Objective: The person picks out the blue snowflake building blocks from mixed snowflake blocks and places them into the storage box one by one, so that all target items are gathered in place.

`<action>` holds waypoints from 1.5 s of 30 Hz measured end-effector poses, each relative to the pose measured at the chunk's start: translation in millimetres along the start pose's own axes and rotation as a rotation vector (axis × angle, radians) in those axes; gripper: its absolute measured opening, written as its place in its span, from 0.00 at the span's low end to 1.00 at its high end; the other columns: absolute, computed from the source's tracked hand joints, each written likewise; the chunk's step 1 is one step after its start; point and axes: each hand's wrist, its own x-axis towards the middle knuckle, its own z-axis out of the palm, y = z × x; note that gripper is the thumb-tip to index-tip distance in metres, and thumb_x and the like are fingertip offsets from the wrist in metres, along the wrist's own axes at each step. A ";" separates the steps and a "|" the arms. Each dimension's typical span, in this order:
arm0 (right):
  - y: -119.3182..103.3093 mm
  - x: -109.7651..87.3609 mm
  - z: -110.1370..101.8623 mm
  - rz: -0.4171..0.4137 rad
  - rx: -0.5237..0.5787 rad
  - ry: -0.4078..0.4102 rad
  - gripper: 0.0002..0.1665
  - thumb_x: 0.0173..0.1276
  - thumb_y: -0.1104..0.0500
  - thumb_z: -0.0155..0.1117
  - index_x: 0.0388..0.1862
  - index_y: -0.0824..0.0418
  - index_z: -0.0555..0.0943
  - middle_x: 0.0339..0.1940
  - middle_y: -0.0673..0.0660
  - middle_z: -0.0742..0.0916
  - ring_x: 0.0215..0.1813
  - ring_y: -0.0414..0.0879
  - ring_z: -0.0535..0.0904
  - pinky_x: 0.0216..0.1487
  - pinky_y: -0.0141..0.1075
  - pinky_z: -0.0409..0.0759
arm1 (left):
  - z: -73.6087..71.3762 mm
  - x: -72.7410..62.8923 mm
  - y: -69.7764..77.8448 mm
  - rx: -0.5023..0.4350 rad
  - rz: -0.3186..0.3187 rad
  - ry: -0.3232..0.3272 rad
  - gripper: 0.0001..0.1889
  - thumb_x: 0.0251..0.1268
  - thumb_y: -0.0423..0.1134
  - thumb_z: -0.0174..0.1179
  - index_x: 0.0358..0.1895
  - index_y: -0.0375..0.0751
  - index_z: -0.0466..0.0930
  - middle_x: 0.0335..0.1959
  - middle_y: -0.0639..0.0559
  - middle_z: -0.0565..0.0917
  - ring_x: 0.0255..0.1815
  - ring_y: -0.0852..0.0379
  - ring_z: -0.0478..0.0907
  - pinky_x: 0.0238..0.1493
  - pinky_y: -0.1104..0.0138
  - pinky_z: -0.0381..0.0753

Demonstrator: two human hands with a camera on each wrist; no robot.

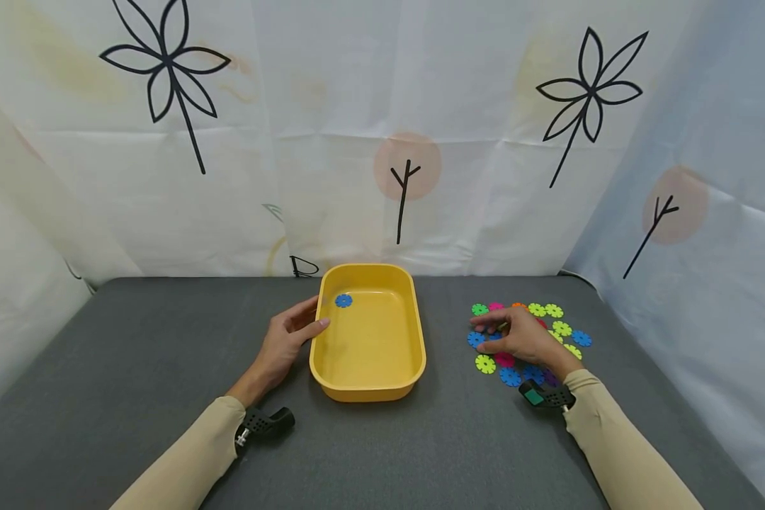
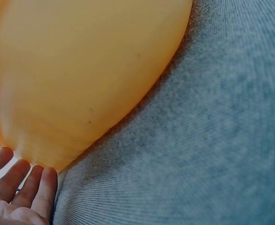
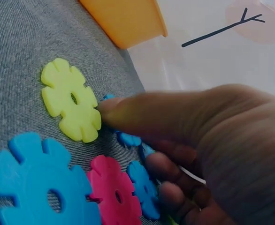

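A yellow plastic tray [image 1: 366, 347] with rounded corners stands on the table, and a blue notched flower-shaped disc [image 1: 343, 301] lies inside it near the back left. My left hand [image 1: 288, 340] holds the tray's left side, thumb over the rim and fingers [image 2: 46, 190] against the outer wall. On the right, my right hand [image 1: 528, 336] reaches over a spread of similar discs, thumb and fingers apart around a blue disc [image 1: 476, 340]. In the right wrist view, the thumb overlaps the edge of a lime disc [image 3: 69, 101], with a pink disc [image 3: 113, 190] below.
Several more discs, among them a yellow-green disc [image 1: 553, 311], a blue disc [image 1: 582, 338] and a green disc [image 1: 479, 309], lie around the right hand. The grey tabletop [image 1: 382, 453] meets white printed cloth [image 1: 331, 198] at the back and sides.
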 end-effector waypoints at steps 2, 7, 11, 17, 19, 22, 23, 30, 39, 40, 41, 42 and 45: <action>-0.3 -0.1 0.8 -0.016 -0.003 0.007 0.26 0.59 0.63 0.79 0.56 0.69 0.84 0.44 0.58 0.88 0.43 0.52 0.80 0.39 0.34 0.81 | 0.2 0.2 0.0 0.001 -0.002 -0.001 0.31 0.74 0.35 0.61 0.76 0.33 0.62 0.73 0.34 0.68 0.73 0.41 0.66 0.57 0.75 0.77; -0.1 0.5 1.8 -0.050 -0.013 0.010 0.27 0.59 0.63 0.79 0.57 0.69 0.84 0.41 0.57 0.87 0.43 0.52 0.82 0.40 0.34 0.82 | 0.2 -0.3 -0.3 0.004 -0.007 -0.004 0.32 0.74 0.36 0.61 0.77 0.33 0.62 0.74 0.35 0.68 0.74 0.41 0.65 0.57 0.75 0.77; 0.2 0.4 1.9 -0.056 -0.008 0.007 0.27 0.59 0.64 0.79 0.57 0.70 0.84 0.41 0.57 0.87 0.42 0.51 0.82 0.40 0.35 0.82 | -0.1 -0.7 -0.3 0.002 -0.009 -0.005 0.32 0.75 0.36 0.61 0.77 0.33 0.61 0.74 0.35 0.67 0.74 0.41 0.65 0.57 0.74 0.77; 0.4 -1.6 2.0 -0.043 -0.003 0.003 0.24 0.59 0.65 0.78 0.55 0.70 0.84 0.41 0.58 0.87 0.41 0.50 0.82 0.39 0.35 0.83 | -0.3 -0.7 -0.5 0.006 -0.005 -0.005 0.32 0.75 0.36 0.61 0.77 0.33 0.62 0.74 0.35 0.68 0.74 0.41 0.65 0.58 0.75 0.77; 0.5 -2.0 2.0 -0.035 -0.007 -0.001 0.23 0.60 0.65 0.78 0.54 0.70 0.85 0.40 0.58 0.87 0.39 0.49 0.82 0.37 0.35 0.83 | -0.3 -0.7 -0.5 0.008 -0.003 -0.005 0.32 0.75 0.36 0.61 0.77 0.33 0.62 0.74 0.35 0.68 0.74 0.41 0.65 0.58 0.75 0.76; 0.7 -2.0 1.9 -0.030 -0.014 -0.008 0.22 0.61 0.63 0.78 0.53 0.69 0.85 0.39 0.57 0.87 0.37 0.47 0.82 0.35 0.35 0.82 | -0.5 -0.8 -0.3 0.009 -0.001 -0.006 0.32 0.75 0.36 0.61 0.77 0.33 0.62 0.74 0.35 0.68 0.74 0.41 0.65 0.58 0.75 0.76; 0.7 -1.8 1.9 -0.031 -0.017 -0.010 0.22 0.61 0.63 0.78 0.53 0.69 0.85 0.39 0.57 0.87 0.36 0.47 0.82 0.35 0.35 0.82 | -0.5 -0.8 -0.2 0.009 -0.001 -0.006 0.32 0.75 0.36 0.60 0.77 0.33 0.62 0.74 0.35 0.68 0.74 0.41 0.65 0.58 0.75 0.76; -0.3 -2.0 1.8 -0.032 -0.012 -0.009 0.23 0.61 0.61 0.78 0.54 0.69 0.85 0.39 0.56 0.87 0.37 0.46 0.81 0.35 0.34 0.81 | -0.3 -0.4 0.2 0.004 -0.001 -0.010 0.32 0.75 0.36 0.60 0.77 0.33 0.62 0.74 0.34 0.68 0.74 0.40 0.65 0.58 0.75 0.77; -2.6 -2.7 0.5 -0.037 0.005 0.007 0.23 0.62 0.61 0.78 0.54 0.69 0.85 0.43 0.59 0.89 0.40 0.49 0.85 0.37 0.35 0.83 | -0.6 -0.9 0.4 0.010 -0.003 -0.013 0.32 0.75 0.36 0.60 0.77 0.32 0.61 0.75 0.35 0.66 0.75 0.41 0.64 0.58 0.76 0.76; -2.6 -2.6 0.4 -0.038 0.012 0.008 0.24 0.61 0.61 0.78 0.54 0.70 0.85 0.43 0.60 0.89 0.40 0.49 0.86 0.37 0.36 0.84 | -0.6 -0.7 0.3 0.009 -0.004 -0.013 0.32 0.75 0.36 0.60 0.77 0.32 0.61 0.75 0.35 0.66 0.75 0.41 0.64 0.58 0.76 0.76; -2.5 -2.6 0.3 -0.038 0.017 0.009 0.23 0.61 0.62 0.78 0.55 0.70 0.85 0.44 0.61 0.89 0.41 0.50 0.86 0.37 0.36 0.84 | -0.6 -0.6 0.4 0.009 -0.005 -0.013 0.32 0.75 0.36 0.61 0.77 0.32 0.61 0.75 0.36 0.66 0.75 0.41 0.64 0.58 0.76 0.76; -2.4 -2.6 0.3 -0.039 0.022 0.010 0.23 0.62 0.62 0.77 0.55 0.70 0.84 0.45 0.62 0.89 0.42 0.50 0.86 0.38 0.36 0.84 | -0.7 -0.7 0.4 0.009 -0.004 -0.013 0.32 0.75 0.36 0.60 0.77 0.32 0.61 0.75 0.35 0.66 0.75 0.41 0.64 0.58 0.76 0.76; -2.4 -2.4 0.5 -0.038 0.027 0.009 0.24 0.62 0.63 0.77 0.55 0.70 0.84 0.47 0.63 0.89 0.42 0.50 0.86 0.37 0.36 0.84 | -0.7 -0.5 0.5 0.007 -0.002 -0.014 0.32 0.75 0.36 0.60 0.77 0.32 0.61 0.75 0.36 0.66 0.75 0.41 0.64 0.58 0.76 0.75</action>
